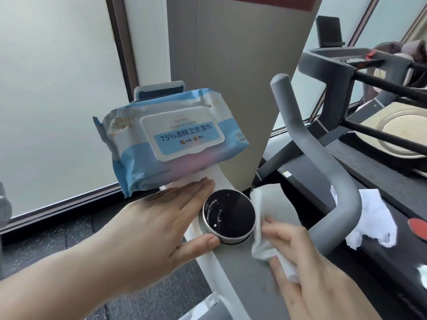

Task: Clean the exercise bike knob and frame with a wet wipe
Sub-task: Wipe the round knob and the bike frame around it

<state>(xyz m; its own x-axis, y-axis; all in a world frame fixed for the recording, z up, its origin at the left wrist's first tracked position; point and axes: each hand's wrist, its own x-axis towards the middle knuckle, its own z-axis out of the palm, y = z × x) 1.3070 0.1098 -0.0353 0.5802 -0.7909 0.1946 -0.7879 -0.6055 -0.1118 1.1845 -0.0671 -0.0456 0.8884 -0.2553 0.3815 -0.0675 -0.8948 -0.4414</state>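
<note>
Frosted window behind; left hand (159, 225) flat beside knob (229, 217), right hand (307, 262) pinching wet wipe (265, 218) against frame (240, 269).

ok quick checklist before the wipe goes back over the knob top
1. Wet wipe in the right hand: ok, gripped beside the knob.
2. Knob top clean: not ok, white streaks and specks remain.
3. Left hand steadying: ok, fingers straight against the knob's rim and the frame.
4. Wipe pack out of the way: ok, perched above the knob, lid shut.
5. Wipe wet enough: cannot tell.
</note>
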